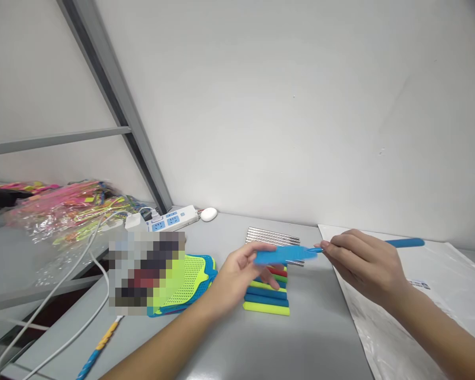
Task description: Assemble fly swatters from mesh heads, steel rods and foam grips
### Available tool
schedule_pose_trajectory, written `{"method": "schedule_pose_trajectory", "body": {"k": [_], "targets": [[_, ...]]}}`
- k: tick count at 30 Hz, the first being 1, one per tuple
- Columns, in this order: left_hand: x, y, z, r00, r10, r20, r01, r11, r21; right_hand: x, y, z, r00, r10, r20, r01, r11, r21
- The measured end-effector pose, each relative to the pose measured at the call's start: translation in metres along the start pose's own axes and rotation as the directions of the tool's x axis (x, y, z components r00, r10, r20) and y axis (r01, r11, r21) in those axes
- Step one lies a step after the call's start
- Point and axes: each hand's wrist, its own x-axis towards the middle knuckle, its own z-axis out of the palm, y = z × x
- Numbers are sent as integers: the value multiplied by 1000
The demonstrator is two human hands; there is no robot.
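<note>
The left hand (243,272) has its fingers gripping the blue perforated paddle (287,255), while the right hand's (364,264) fingers pinch its blue rod (316,249) above the desk (312,327).

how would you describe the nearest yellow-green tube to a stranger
On the grey table, in front of the steel rods, lies a row of short coloured tubes. Find the yellow-green tube at its near end. Its neighbour is blue, and nothing else in the row lies closer to the camera.
</note>
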Motion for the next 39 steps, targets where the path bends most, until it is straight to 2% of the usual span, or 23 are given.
{"method": "schedule_pose_trajectory", "body": {"k": [2,5,8,11,14,16,19,21,24,27,29,30,33,34,36,39], "targets": [[-1,-4,4,997,29,-76,-15,984,178,0,-1,1,1000,-4,-3,4,1000,-18],[-1,-9,5,972,64,-227,27,926,377,-1,-1,1,999,-36,-3,35,997,-63],[-1,-8,3,969,53,-243,64,890,452,-3,6,-2,996,-92,-13,89,988,-129],[-1,-1,0,980,-10,-200,87,920,383,-5,18,-6,992,-108,-69,92,975,-204],[-1,5,-1,989,-12,-146,57,951,305,-4,27,-8,992,-69,-108,43,973,-228],[-1,5,1,992,18,-123,13,968,250,-3,25,-7,995,-50,-85,33,983,-181],[0,1,3,983,30,-183,-3,989,147,-2,14,0,998,-44,-35,41,997,-65],[0,-4,5,976,-20,-218,37,997,75,-2,4,3,999,-42,-12,41,999,-21],[1,-9,7,957,-163,-241,156,986,-50,-3,-6,5,997,-80,15,80,997,-10],[1,-7,8,890,-333,-311,254,929,-268,-2,-5,2,993,-117,13,118,993,-31],[2,-1,6,850,-413,-326,269,874,-406,-3,1,1,994,-96,-44,93,993,-73],[2,2,4,843,-430,-323,263,854,-449,-3,4,0,994,-73,-87,65,994,-91],[5,14,-2,868,-403,-290,225,840,-494,-5,9,-2,979,44,-197,-59,996,-72],[5,16,-4,881,-392,-265,224,839,-496,-5,8,-3,980,88,-179,-96,995,-40],[4,18,-4,896,-394,-205,255,834,-490,-4,0,-4,992,116,-45,-115,993,27],[1,11,0,909,-405,-98,323,834,-447,1,-19,-5,987,25,161,-43,993,111]]}}
